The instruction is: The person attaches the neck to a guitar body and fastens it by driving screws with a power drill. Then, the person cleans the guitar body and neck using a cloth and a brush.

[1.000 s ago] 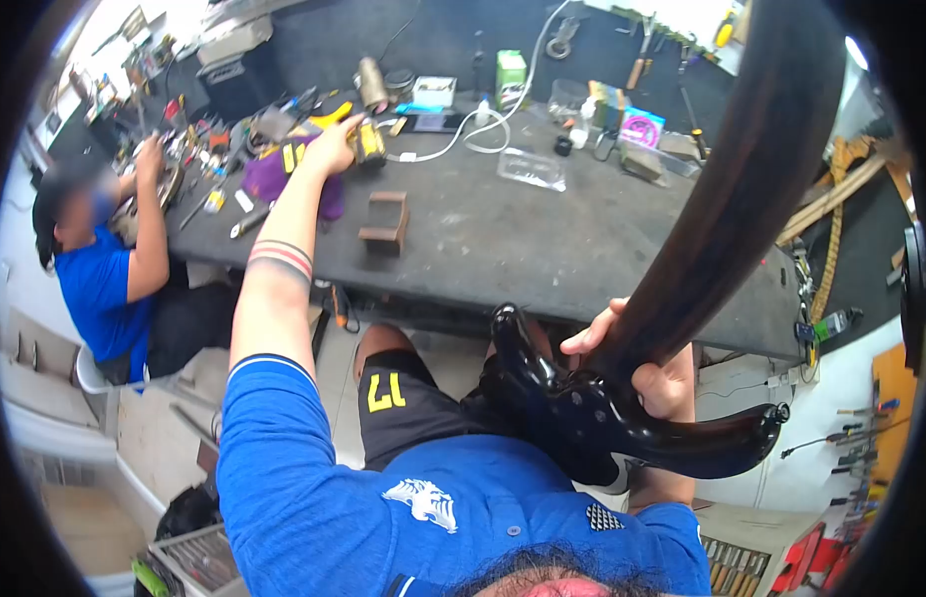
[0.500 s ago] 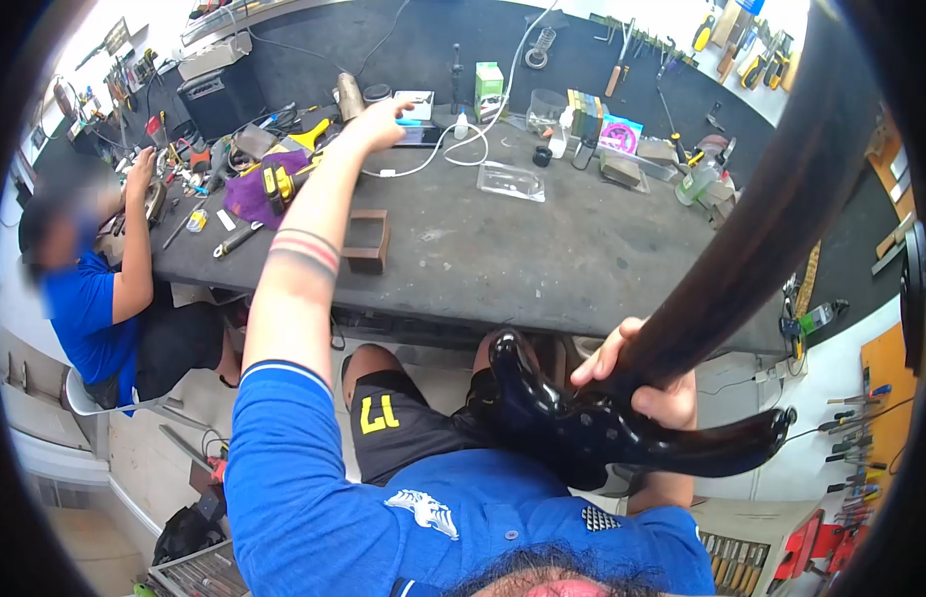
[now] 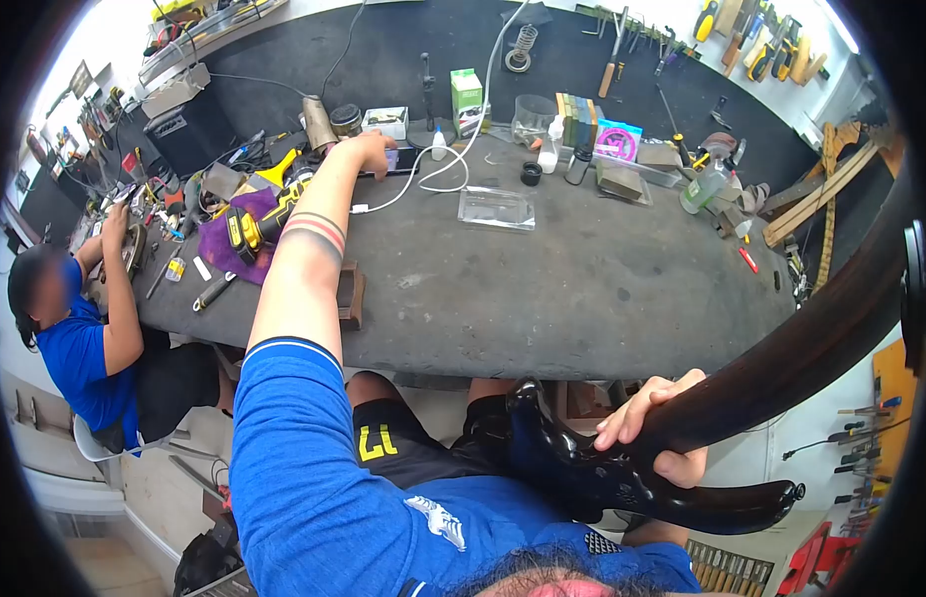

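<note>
My right hand (image 3: 652, 428) is wrapped round a large dark piece across my lap. This piece has a long, smooth, dark wooden shaft (image 3: 781, 373) running to the upper right. Glossy black curved arms (image 3: 717, 504) branch from its lower end, one pointing up by my knee, another to the right. My left hand (image 3: 367, 152) reaches far over the bench, fingers extended downward at a dark flat device (image 3: 405, 159), with a white box (image 3: 386, 121) just behind. Whether the fingertips touch the device is unclear. A white cable (image 3: 463, 164) loops beside it.
The dark workbench (image 3: 453, 298) carries a yellow cordless drill (image 3: 249, 231) on a purple cloth, a clear plastic tray (image 3: 496, 209), a wooden frame (image 3: 352, 296) and several bottles at the back. At the left, a person in blue (image 3: 80, 338) sits working. Tools hang on the walls.
The view has shifted, and the dark shaft now leans lower to the right. My left hand's fingers have tipped downward from pointing across to the right. My right hand keeps its grip.
</note>
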`<state>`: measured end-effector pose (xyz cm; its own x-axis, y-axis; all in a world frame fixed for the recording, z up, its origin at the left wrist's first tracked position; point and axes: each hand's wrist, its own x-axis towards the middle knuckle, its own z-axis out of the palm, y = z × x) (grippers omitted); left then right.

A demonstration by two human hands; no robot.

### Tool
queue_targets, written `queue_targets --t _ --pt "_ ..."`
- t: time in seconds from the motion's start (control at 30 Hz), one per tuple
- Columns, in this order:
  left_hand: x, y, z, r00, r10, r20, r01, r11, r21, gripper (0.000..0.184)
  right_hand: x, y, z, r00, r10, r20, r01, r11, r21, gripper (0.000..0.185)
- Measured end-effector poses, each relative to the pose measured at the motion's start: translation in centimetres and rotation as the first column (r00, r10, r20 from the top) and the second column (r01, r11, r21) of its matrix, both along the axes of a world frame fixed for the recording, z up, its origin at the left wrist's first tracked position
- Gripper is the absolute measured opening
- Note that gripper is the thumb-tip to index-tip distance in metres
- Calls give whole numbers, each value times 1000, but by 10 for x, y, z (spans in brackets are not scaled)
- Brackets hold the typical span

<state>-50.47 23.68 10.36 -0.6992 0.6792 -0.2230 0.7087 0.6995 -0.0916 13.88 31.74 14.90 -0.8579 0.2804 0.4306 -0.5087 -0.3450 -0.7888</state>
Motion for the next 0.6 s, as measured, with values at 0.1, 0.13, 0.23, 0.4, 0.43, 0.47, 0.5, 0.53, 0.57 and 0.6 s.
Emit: queue_targets --t 0.1,0.13,0.23,0.4,0.43,0.47,0.5,0.53,0.57,0.6 --pt "2 3 4 1000 9 28 -9 1000 -8 97 -7 5 -7 999 -45 -14 46 999 27 61" --pt "-5 5 0 999 -10 40 10 1000 -2 96 -6 4 -6 998 -57 1 57 998 20 61" --pt "-9 11 -8 997 -64 44 65 998 -11 95 -5 4 -4 996 -73 53 74 997 -35 63" --pt "-7 9 -8 997 -67 28 70 993 -96 96 -10 7 -9 995 -72 73 78 993 -87 64" --pt "-4 10 -2 997 -71 30 74 990 -118 97 -11 7 -9 994 -77 74 83 993 -87 64" --pt "-15 13 -8 995 -91 43 96 986 -137 100 -12 7 -9 994 -82 78 89 992 -90 64" --pt "-15 12 -5 996 -83 41 88 987 -136 101 -13 7 -9 993 -96 72 101 993 -69 63" --pt "-14 12 -1 996 -77 41 82 987 -136 102 -14 7 -10 992 -111 67 114 992 -49 62" --pt "-15 12 1 996 -74 41 79 988 -135 102 -15 6 -12 990 -129 61 131 991 -28 61" --pt "-12 8 6 992 -125 -29 121 987 -106 101 -15 8 -11 990 -129 57 131 991 -19 61"
